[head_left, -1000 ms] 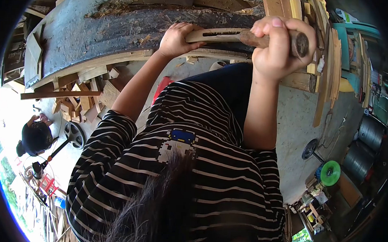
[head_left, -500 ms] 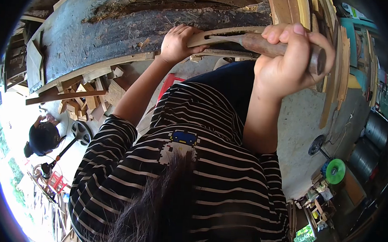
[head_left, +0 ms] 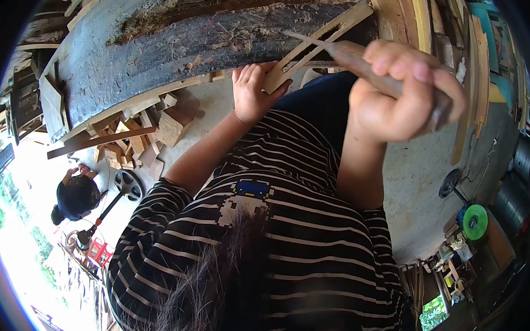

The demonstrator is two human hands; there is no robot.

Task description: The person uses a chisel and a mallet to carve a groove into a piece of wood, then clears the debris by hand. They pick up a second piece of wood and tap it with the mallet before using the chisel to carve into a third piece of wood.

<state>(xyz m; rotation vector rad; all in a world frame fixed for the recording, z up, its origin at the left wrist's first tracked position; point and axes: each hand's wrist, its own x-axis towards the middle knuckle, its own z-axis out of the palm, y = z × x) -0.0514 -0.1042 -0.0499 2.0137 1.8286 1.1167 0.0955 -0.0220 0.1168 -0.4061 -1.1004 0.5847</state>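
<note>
My left hand [head_left: 253, 93] grips the near end of a flat wooden strip [head_left: 352, 16] with a long slot cut through it. The strip slants up to the right, its far end over the dark workbench [head_left: 211, 45]. Wrapped around the wooden handle of a chisel [head_left: 361, 64] is my right hand [head_left: 404, 92]. The chisel's narrow metal blade points left and overlaps the slotted strip in this view, its tip beyond the strip's left edge. A ring of metal shows blurred at the butt of the handle.
Wood shavings [head_left: 247, 36] lie on the bench. Long boards [head_left: 422, 21] rest at its right end. Offcuts [head_left: 133, 139] are heaped on the floor at left, near another person [head_left: 77, 196]. A green disc [head_left: 474, 222] stands at lower right.
The chisel has come out of the strip's slot, and my right hand has moved slightly down and right. The strip has swung from nearly level to a steep slant; my left hand has moved nearer me.
</note>
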